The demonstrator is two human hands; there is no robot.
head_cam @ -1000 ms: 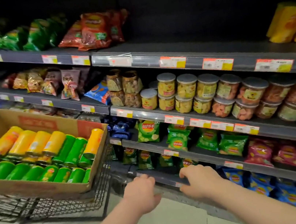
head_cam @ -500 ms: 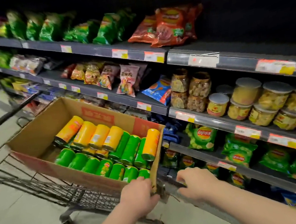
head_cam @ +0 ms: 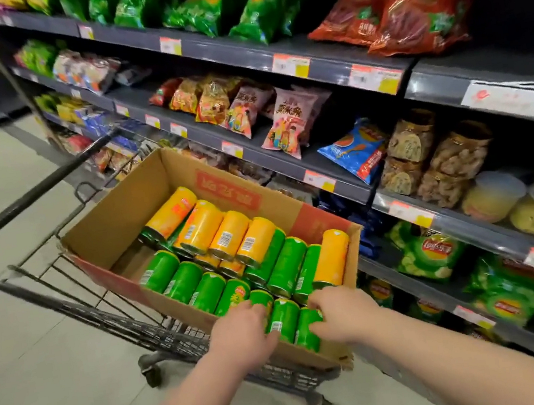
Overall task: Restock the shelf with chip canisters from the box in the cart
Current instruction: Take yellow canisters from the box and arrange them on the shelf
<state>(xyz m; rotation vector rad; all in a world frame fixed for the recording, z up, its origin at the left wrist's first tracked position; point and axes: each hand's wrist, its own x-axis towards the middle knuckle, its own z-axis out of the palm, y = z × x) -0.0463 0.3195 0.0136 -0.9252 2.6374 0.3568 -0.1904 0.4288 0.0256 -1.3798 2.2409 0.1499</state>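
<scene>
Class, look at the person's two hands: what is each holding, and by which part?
Each hand rests on the near end of a green canister in the box: left hand, right hand. Whether either has closed a grip cannot be told; nothing is lifted.

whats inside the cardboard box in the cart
The cardboard box holds chip canisters lying on their sides: green canisters nearest, yellow canisters stacked on more behind. Both hands cover parts of the nearest cans; the lower layer is mostly hidden.
</scene>
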